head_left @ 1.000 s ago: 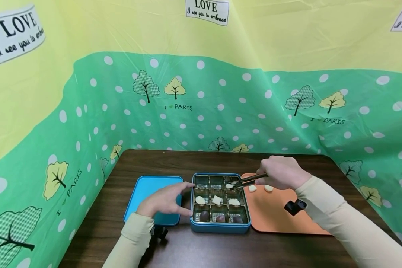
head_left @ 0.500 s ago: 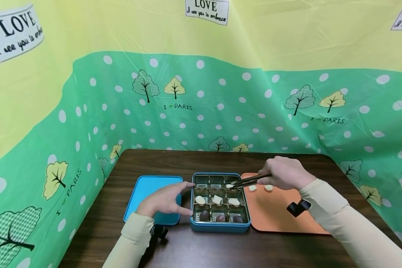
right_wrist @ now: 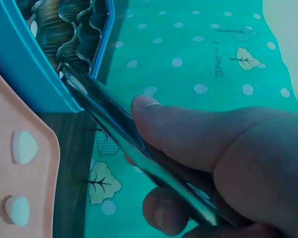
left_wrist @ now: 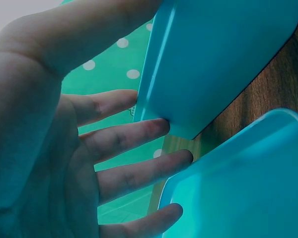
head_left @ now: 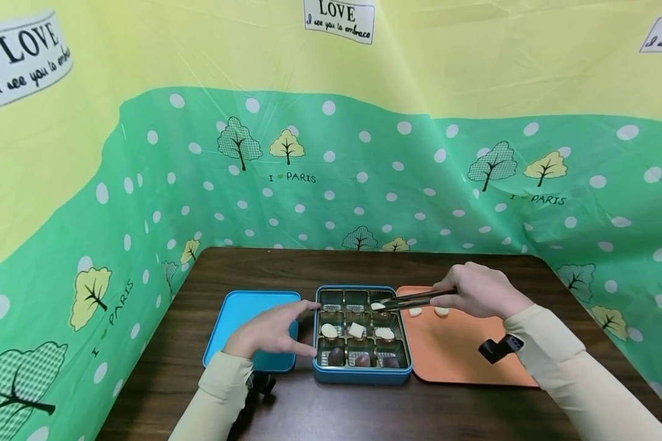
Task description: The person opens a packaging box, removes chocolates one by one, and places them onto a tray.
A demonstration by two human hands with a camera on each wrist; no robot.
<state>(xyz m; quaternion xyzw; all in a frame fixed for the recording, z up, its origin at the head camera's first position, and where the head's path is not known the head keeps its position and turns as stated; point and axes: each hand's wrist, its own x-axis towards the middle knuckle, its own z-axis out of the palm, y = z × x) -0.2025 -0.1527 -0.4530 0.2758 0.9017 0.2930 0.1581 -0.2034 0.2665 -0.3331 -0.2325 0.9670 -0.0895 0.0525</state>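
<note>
A blue tin (head_left: pixel 362 375) with a gold divided insert stands mid-table. My left hand (head_left: pixel 267 328) has thumb and index finger spread against the tin's left wall; the left wrist view shows its other fingers extended. My right hand (head_left: pixel 481 291) grips dark metal tongs (head_left: pixel 422 299), thumb on one side and fingers on the other. The tongs' tips reach into the back right compartment, right at a white chocolate (head_left: pixel 377 306). White chocolates (head_left: pixel 357 330) fill the middle row, one per compartment, and dark chocolates (head_left: pixel 363 360) the front row. Nothing shows in the back row's other two compartments.
Left of the tin lies a blue lid (head_left: pixel 254 301), partly under my left hand. An orange tray (head_left: pixel 452 355) sits close by the tin's right side, carrying two white pieces (right_wrist: pixel 25 147) near its back edge. A patterned cloth (head_left: pixel 331 177) encloses the wooden table (head_left: pixel 353 413).
My right hand has shifted right and slightly down, away from the tin, while the tongs' tips stay in the back right compartment. The left hand keeps its place at the tin.
</note>
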